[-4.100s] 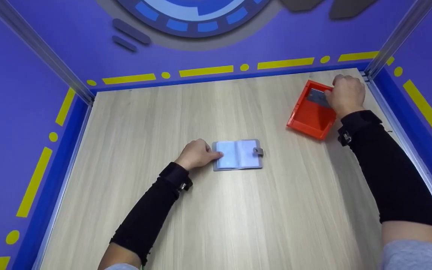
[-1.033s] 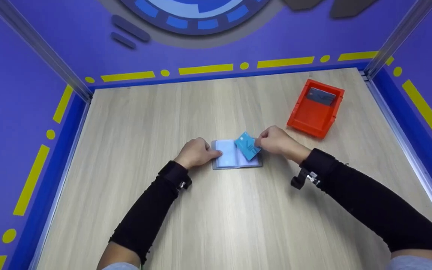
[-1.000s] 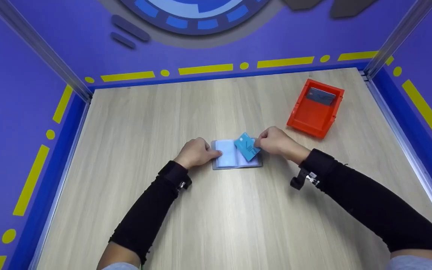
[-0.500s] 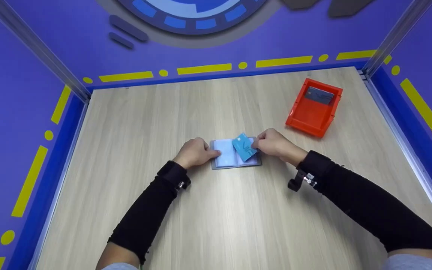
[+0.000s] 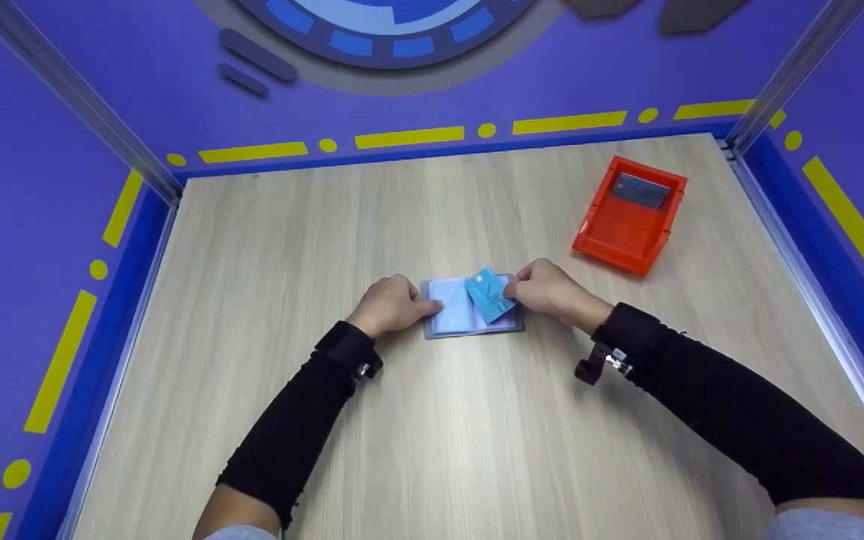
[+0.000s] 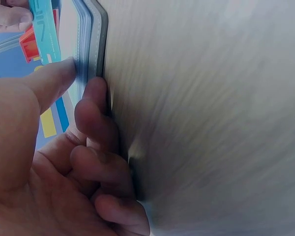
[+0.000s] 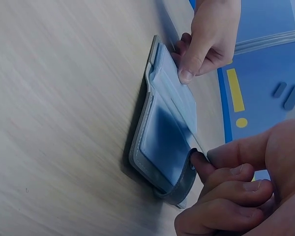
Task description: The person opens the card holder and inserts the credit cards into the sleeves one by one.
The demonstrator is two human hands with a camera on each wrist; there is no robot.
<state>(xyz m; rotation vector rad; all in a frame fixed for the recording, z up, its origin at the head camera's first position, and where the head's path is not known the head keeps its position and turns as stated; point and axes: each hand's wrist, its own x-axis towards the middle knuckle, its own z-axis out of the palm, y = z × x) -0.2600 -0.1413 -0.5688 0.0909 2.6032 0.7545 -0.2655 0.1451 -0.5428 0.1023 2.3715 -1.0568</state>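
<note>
An open card holder (image 5: pixel 451 311) with a grey cover and clear plastic sleeves lies on the table. My left hand (image 5: pixel 387 306) pinches its left edge; in the left wrist view the thumb presses on the sleeves and the index finger is at the cover (image 6: pixel 99 44). Between thumb and index finger, my right hand (image 5: pixel 548 286) holds a teal VIP card (image 5: pixel 488 295) by one edge. The card is tilted over the right-hand sleeves. In the right wrist view it appears nearly edge-on, and the holder's snap strap (image 7: pixel 183 184) curves up beside my fingers.
A red plastic bin (image 5: pixel 616 259) stands at the back right of the wooden table (image 5: pixel 342 225), with a dark grey card (image 5: pixel 640 192) leaning inside at its far end. Blue-purple panels (image 5: pixel 177 97) enclose the back and sides.
My right hand has come from the red bin to the card holder with the teal card. Over the last second the card has shifted only slightly. My left hand keeps its place.
</note>
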